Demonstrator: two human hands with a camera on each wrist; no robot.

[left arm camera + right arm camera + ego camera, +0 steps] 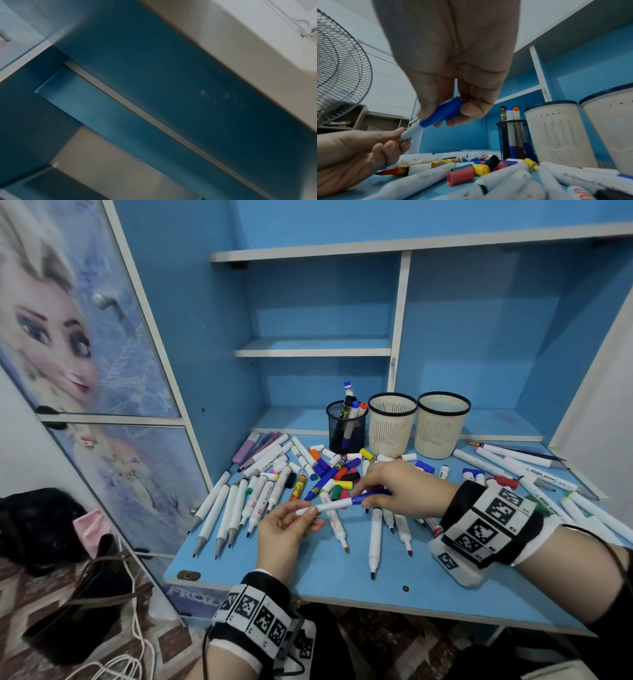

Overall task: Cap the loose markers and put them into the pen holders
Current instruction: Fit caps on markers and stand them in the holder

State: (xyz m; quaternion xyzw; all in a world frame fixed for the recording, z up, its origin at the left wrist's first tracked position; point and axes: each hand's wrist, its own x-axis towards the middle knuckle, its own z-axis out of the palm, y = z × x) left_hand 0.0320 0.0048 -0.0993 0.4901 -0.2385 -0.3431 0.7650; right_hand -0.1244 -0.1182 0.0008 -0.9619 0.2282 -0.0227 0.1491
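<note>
Blue desk (pixel 342 587) bears three pen holders (pixel 392 424); left hand (pixel 286 530) and right hand (pixel 399 486) pinch one marker (pixel 337 504).

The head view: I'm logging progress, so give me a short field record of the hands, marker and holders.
left hand: pinches the white barrel of the marker
right hand: grips the blue cap on that marker
black mesh holder: several capped markers inside
two cream holders: nothing shows above the rims
desk: many uncapped markers and loose caps
</note>
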